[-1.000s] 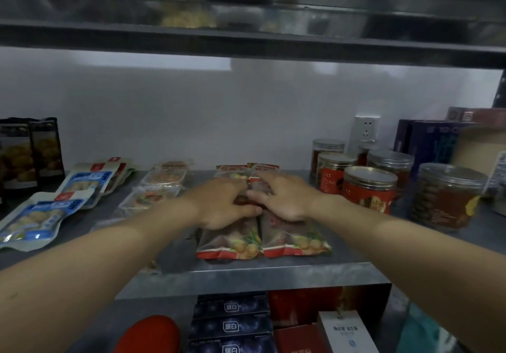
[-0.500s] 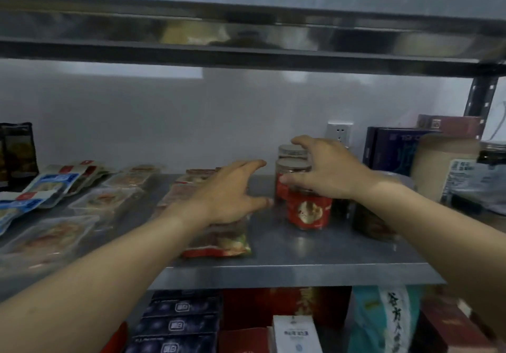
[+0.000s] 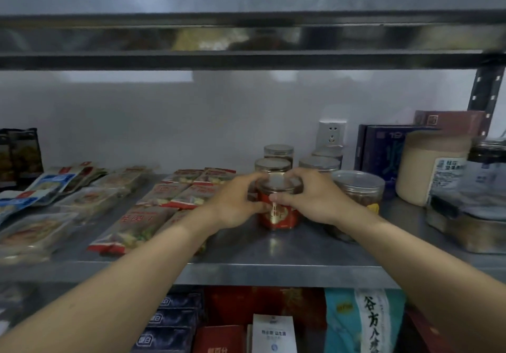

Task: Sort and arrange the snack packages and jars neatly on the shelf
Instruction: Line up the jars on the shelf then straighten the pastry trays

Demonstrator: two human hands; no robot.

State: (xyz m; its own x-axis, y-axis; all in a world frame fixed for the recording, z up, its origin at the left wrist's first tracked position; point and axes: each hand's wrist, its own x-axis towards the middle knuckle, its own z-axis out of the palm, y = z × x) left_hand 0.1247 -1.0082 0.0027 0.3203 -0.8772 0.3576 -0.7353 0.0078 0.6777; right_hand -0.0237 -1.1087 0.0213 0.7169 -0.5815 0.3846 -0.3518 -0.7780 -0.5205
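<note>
A red-labelled jar (image 3: pixel 278 215) with a clear lid stands upright near the middle of the steel shelf (image 3: pixel 273 270). My left hand (image 3: pixel 235 204) wraps its left side and my right hand (image 3: pixel 315 202) its right side, fingers curled over the lid. Behind it stand more red jars (image 3: pixel 272 165) in a row, and further clear-lidded jars (image 3: pixel 319 163) to the right. A wider jar of brown snacks (image 3: pixel 358 188) sits just right of my right hand. Red-edged snack packets (image 3: pixel 137 226) lie flat in rows to the left.
Clear and blue-white packets (image 3: pixel 41 193) cover the shelf's left part, dark bags (image 3: pixel 22 155) at far left. A beige canister (image 3: pixel 430 166), blue box (image 3: pixel 383 147) and dark-lidded container (image 3: pixel 482 193) crowd the right. A wall socket (image 3: pixel 331 133) is behind. Boxes fill the lower shelf.
Both hands left the red-edged packets and swung right to the jars. They now clasp the front red jar from both sides. My view turned right.
</note>
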